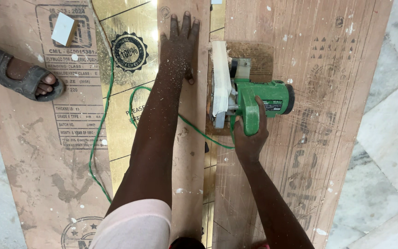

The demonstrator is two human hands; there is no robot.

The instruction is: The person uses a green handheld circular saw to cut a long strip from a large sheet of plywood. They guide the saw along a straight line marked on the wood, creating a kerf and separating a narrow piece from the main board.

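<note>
Gripping green circular saw handle, right hand grip fully closed; left hand flat, fingers open on plywood strip.

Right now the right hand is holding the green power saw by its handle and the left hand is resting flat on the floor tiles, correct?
Not quite. The head view shows the left hand pressed flat on the narrow plywood strip, not on floor tiles. The right hand does hold the green power saw by its handle.

left hand flat, fingers spread, right hand curled in a grip
</note>
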